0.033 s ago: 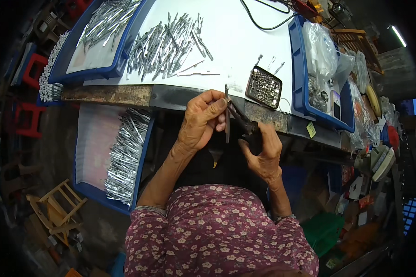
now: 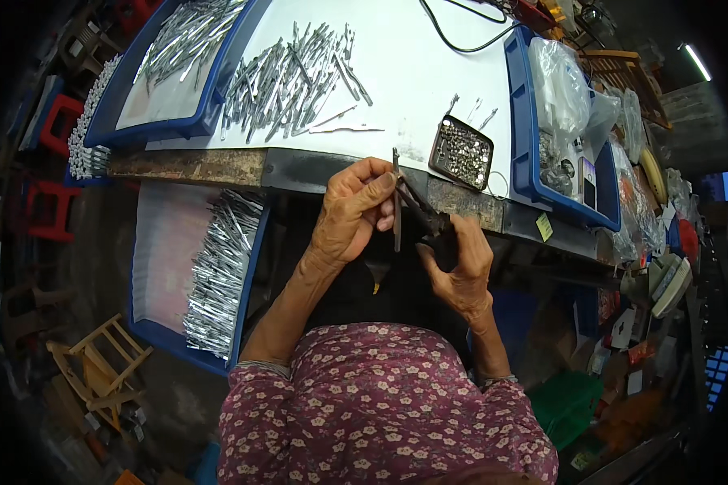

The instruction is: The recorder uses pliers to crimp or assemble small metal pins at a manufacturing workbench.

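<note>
My left hand (image 2: 354, 208) is closed, pinching a thin metal strip (image 2: 397, 230) upright between thumb and fingers, just off the table's front edge. My right hand (image 2: 463, 271) is wrapped round a dark pliers-like tool (image 2: 422, 212), whose far end meets the strip beside my left thumb. The tool's exact shape is hard to make out against the dark background. Beyond my hands, a small black tray (image 2: 439, 150) of tiny metal pieces lies on the white tabletop (image 2: 404, 81). A loose pile of similar metal strips (image 2: 287, 81) spreads over the table to the left.
A blue bin (image 2: 210, 109) of strips sits at the table's left; another blue bin (image 2: 239, 323) packed with strips is below it. On the right stands a blue crate (image 2: 526, 174) with plastic bags (image 2: 558, 89). A black cable (image 2: 453, 47) crosses the back. A wooden stool (image 2: 101, 364) stands lower left.
</note>
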